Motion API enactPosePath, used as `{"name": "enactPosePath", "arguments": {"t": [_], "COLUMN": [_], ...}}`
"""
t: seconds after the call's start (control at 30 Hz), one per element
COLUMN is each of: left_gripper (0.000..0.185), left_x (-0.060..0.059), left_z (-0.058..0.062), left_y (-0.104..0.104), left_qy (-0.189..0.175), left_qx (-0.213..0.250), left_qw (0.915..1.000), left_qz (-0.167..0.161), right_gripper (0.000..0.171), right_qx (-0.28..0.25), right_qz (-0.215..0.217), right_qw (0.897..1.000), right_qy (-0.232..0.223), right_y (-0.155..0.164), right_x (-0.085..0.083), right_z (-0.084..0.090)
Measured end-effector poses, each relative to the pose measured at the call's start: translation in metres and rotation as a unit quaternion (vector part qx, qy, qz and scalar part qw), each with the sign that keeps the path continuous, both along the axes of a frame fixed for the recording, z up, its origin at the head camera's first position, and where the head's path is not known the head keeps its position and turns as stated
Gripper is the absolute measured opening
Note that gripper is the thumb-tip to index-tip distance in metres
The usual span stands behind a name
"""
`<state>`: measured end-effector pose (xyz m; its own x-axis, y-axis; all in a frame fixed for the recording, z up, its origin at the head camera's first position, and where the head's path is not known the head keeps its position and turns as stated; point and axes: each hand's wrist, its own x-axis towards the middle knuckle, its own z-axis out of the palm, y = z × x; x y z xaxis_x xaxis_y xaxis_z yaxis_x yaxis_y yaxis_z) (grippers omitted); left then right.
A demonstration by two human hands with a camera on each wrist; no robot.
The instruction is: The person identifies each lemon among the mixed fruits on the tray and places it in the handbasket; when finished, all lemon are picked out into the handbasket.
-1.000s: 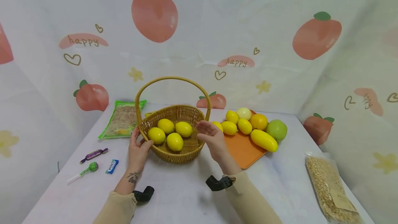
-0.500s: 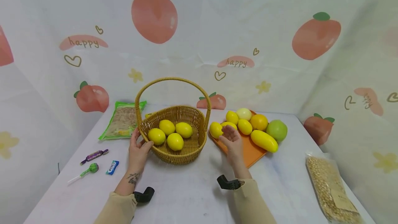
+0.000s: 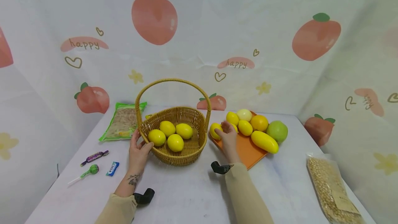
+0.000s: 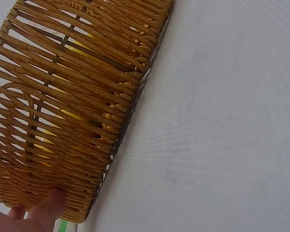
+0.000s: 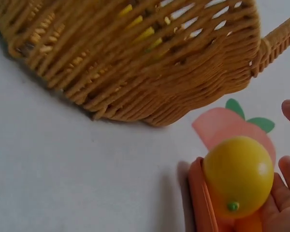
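The lemon [image 3: 215, 130] in hand sits at the near-left corner of the orange tray [image 3: 245, 149], at about 3 o'clock from the wicker basket [image 3: 177, 155]. The right hand [image 3: 228, 134] reaches onto it: in the right wrist view its fingers [image 5: 285, 193] curl round the far side of the lemon [image 5: 238, 175], a cupping grip that is touching but not yet lifting, as the fruit rests on the tray edge [image 5: 199, 203]. The left hand [image 3: 139, 148] steadies the basket at its 9 o'clock side, thumb over the rim and fingers [image 4: 48, 208] pressed against the woven wall [image 4: 63, 96].

By the look of it, the work is partway along: four lemons [image 3: 169, 134] lie in the basket, and on the tray there remain this one plus other yellow lemons [image 3: 239, 123], a pale fruit [image 3: 244, 114], an orange [image 3: 259, 122], a green apple [image 3: 277, 131] and a long yellow fruit [image 3: 264, 141]. How many of these are meant to go across I cannot tell.

The surface [image 3: 186, 196] is covered in white cloth. At 10 o'clock from the basket lies a green packet [image 3: 121, 122]; at 8 o'clock are a purple-wrapped sweet [image 3: 94, 155], a green lollipop [image 3: 88, 170] and a small blue packet [image 3: 112, 168]. At 4 o'clock, near the right edge, lies a clear bag of grain [image 3: 332, 191]. Behind and to both sides hangs a white backdrop [image 3: 199, 44] printed with peaches, hearts and the word "happy".
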<state>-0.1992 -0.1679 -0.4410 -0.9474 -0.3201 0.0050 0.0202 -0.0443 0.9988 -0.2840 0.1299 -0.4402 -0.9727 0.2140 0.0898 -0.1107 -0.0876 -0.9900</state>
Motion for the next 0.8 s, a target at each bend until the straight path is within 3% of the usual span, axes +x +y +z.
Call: {"name": "enactPosePath", "arguments": {"t": [0.43, 0.6, 0.8], "left_gripper": [0.080, 0.080, 0.080], "left_x": [0.000, 0.000, 0.000], "left_z": [0.000, 0.000, 0.000], "left_y": [-0.001, -0.001, 0.000], "left_qy": [0.001, 0.002, 0.004], "left_qx": [0.001, 0.003, -0.002], "left_qw": [1.0000, 1.0000, 1.0000], "left_qz": [-0.003, 0.000, 0.003], "right_gripper": [0.056, 0.064, 0.068], "right_qx": [0.067, 0.106, 0.100], "right_qz": [-0.015, -0.023, -0.023], "right_qw": [0.997, 0.992, 0.992], "right_qy": [-0.044, -0.058, -0.078], "right_y": [-0.015, -0.017, -0.016], "right_x": [-0.021, -0.022, -0.017], "right_z": [-0.003, -0.011, -0.009]}}
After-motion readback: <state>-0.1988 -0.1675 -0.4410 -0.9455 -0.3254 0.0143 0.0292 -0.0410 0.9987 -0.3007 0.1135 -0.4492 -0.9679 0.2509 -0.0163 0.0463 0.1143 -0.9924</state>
